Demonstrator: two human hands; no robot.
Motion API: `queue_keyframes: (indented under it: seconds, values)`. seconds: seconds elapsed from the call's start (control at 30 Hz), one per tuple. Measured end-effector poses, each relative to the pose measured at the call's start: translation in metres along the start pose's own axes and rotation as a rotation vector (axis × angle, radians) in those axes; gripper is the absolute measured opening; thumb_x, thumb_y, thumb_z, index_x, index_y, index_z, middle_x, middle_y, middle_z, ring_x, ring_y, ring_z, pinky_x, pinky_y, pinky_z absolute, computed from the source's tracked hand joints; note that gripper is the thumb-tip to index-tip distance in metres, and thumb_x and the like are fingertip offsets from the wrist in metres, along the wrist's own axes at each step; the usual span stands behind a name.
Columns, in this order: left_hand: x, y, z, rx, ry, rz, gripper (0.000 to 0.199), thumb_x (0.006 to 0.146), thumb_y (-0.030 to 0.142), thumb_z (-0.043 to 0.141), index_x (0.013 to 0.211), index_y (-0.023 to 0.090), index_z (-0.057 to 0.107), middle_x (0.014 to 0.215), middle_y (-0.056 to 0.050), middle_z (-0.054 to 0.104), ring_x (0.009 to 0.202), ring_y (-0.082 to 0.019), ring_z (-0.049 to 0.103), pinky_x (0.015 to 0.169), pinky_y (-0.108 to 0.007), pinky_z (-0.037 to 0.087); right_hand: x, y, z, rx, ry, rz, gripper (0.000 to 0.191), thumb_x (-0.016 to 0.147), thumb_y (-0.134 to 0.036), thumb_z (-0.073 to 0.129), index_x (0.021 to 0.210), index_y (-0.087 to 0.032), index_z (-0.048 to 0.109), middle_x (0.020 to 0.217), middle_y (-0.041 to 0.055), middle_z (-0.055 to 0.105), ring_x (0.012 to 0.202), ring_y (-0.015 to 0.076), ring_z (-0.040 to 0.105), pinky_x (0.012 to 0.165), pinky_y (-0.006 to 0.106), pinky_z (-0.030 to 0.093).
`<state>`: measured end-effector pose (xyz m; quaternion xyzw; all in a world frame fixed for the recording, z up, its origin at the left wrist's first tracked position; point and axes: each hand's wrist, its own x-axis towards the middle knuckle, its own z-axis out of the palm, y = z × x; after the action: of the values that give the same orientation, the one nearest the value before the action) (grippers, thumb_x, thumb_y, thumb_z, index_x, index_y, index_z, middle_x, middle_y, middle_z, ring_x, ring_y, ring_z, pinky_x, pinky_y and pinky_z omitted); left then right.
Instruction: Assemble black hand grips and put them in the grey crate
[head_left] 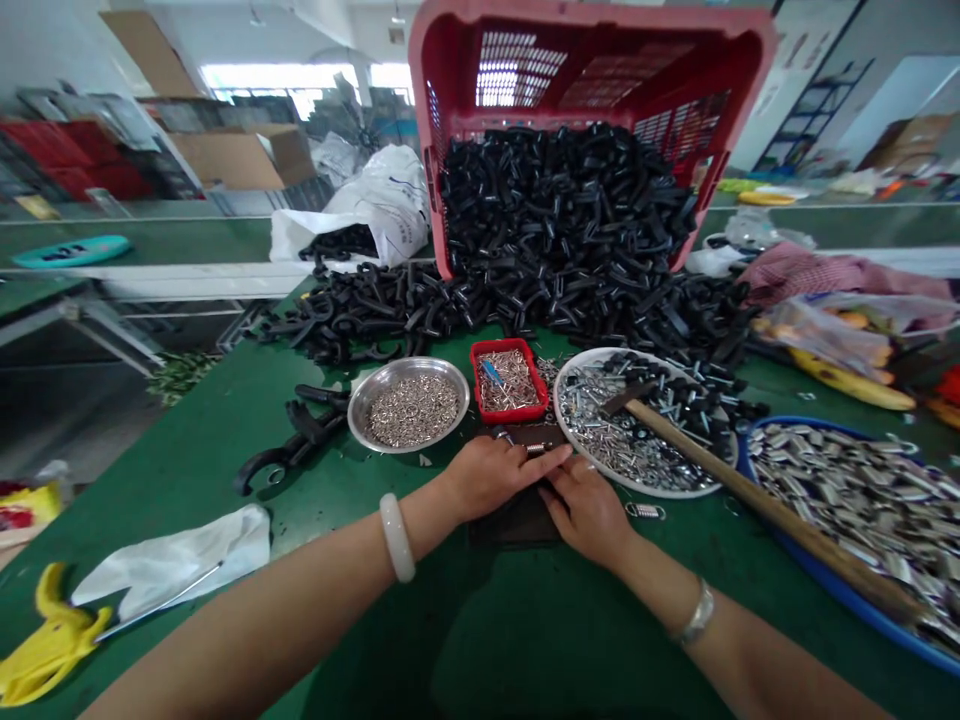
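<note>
Head | left hand (pixel 491 478), right hand (pixel 591 510) together | white tray rim (pixel 673 493) near

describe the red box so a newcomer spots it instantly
Find the big red basket of black parts. Nearer, on the green table, the red box sits between a silver bowl and a white tray. Of these three, it alone is rectangular, and a blue piece lies on its pins.

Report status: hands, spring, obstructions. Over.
Left hand, right hand close together over dark pad. Coil spring beside left hand. Hammer lies across white tray, apart from both hands.
</note>
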<state>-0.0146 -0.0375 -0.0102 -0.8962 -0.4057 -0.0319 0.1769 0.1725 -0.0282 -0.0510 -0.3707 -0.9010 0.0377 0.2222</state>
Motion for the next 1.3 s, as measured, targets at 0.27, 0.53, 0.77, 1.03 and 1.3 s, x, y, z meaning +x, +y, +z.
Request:
queue_keyframes:
  seconds: [0.27,0.53,0.77,1.03,1.3]
  values:
    - [0.001,0.003,0.002,0.035,-0.026,0.043,0.052,0.088,0.017,0.03,0.136,0.025,0.014,0.079,-0.004,0.061,0.061,-0.015,0.057,0.053,-0.026,0.042,-0.002,0.001,0.002,-0.015,0.019,-0.007,0.029,0.081,-0.023,0.043,0.103,-0.011,0.057,0.096,0.0152,0.058,0.094,0.0257,0.051,0.081,0.04,0.045]
    - [-0.002,0.004,0.005,0.033,-0.04,0.063,0.049,0.086,0.017,0.033,0.134,0.021,0.023,0.085,-0.006,0.062,0.063,-0.014,0.057,0.053,-0.025,0.043,-0.001,0.001,0.002,0.02,0.007,0.003,0.027,0.081,-0.022,0.043,0.103,-0.012,0.057,0.1,0.014,0.056,0.096,0.0251,0.049,0.083,0.04,0.044]
    - [-0.009,-0.002,0.015,-0.098,0.027,-0.1,0.044,0.083,0.017,0.042,0.127,0.021,0.038,0.081,-0.003,0.064,0.067,-0.014,0.059,0.057,-0.024,0.045,0.001,0.001,-0.003,0.114,-0.003,-0.022,0.031,0.08,-0.019,0.045,0.11,-0.015,0.053,0.106,0.0105,0.054,0.097,0.0222,0.049,0.085,0.038,0.043]
    - [-0.002,-0.017,0.012,-0.271,0.01,-0.155,0.023,0.082,0.021,0.046,0.1,0.025,0.059,0.085,0.0,0.064,0.072,-0.012,0.06,0.056,-0.019,0.044,-0.001,0.002,-0.001,0.147,0.019,-0.009,0.029,0.08,-0.019,0.047,0.108,-0.016,0.054,0.104,0.0095,0.055,0.095,0.021,0.049,0.083,0.037,0.043]
    - [0.005,-0.023,0.007,-0.247,-0.1,-0.102,0.023,0.083,0.022,0.045,0.101,0.025,0.058,0.091,-0.001,0.061,0.067,-0.011,0.059,0.055,-0.021,0.044,-0.001,0.003,-0.002,0.166,0.011,-0.002,0.029,0.08,-0.019,0.046,0.108,-0.016,0.055,0.104,0.0099,0.055,0.096,0.0213,0.05,0.084,0.038,0.043]
